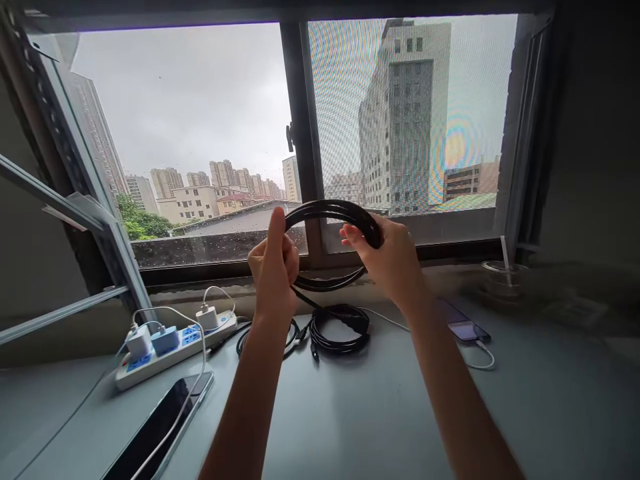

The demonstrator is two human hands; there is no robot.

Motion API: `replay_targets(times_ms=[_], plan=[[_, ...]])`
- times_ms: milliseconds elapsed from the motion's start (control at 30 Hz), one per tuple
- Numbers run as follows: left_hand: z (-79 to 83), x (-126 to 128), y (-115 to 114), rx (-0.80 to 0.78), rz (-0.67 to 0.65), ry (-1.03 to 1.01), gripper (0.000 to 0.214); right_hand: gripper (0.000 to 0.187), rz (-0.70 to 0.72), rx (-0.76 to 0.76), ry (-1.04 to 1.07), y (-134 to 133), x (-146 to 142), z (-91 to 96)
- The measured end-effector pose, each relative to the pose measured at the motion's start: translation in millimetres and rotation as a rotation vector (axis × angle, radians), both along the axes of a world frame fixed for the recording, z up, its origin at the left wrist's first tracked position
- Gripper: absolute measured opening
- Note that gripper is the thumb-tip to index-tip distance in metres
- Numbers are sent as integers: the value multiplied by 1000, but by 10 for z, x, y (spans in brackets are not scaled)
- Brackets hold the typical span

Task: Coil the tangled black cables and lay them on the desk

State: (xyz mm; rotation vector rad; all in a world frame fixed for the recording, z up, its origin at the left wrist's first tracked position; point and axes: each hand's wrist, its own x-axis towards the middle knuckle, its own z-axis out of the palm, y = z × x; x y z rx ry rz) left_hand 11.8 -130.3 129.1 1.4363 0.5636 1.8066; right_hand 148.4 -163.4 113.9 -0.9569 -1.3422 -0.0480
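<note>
Between my two hands a coiled black cable [330,208] is held up above the table, its loops forming a ring. My left hand [275,267] is closed round the left side of the ring, thumb pointing up. On the right side, my right hand [387,250] grips the loops between thumb and fingers. A length of the cable hangs down from the left hand toward the table. Below and behind lies another coil of black cable [340,347] with a plug on it. A further black coil [290,343] is partly hidden by my left forearm.
A white power strip [175,353] with chargers plugged in stands at the left back. In front of it lies a phone [160,427] with a white cord across it. Another phone [465,327] and a lidded cup with a straw [503,280] are at the right, below the window [313,133].
</note>
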Motion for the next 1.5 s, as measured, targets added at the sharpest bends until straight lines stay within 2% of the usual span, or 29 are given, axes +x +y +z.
replay_targets(times_ms=[167,267,333,400,533,733,867,933,1033,1067,1167,1233,1300,1500], plan=[[46,2,-72,-5,4,-126,62,30,-144,-69,-66,-120,16,-17],[38,50,-119,-10,18,-127,62,27,-206,-87,-66,-145,-35,-22],[23,87,-138,2,22,-126,63,26,-225,-49,-25,-140,-72,-11],[8,115,-145,16,14,-139,64,27,-160,6,31,-123,-85,3],[-11,130,-120,10,-34,-204,64,25,88,58,110,-112,-41,21],[-31,111,16,-52,-84,-260,60,39,356,-126,138,-270,-69,31],[-38,73,130,-134,-146,-170,57,56,488,-244,59,-314,-145,22],[-38,35,175,-187,-194,-77,56,54,524,-287,39,-289,-152,15],[-35,-26,205,-208,-250,55,57,36,469,-239,62,-215,-120,9],[-32,-42,203,-201,-248,85,57,37,423,-186,79,-184,-103,7],[-19,-68,173,-180,-190,168,59,54,260,-15,68,-85,-51,-1],[-9,-72,149,-176,-162,220,60,47,182,46,17,-26,-16,-11],[0,-74,132,-190,-153,250,60,39,143,59,-30,17,18,-22],[12,-67,79,-227,-230,360,57,30,36,27,-77,18,105,-33]])
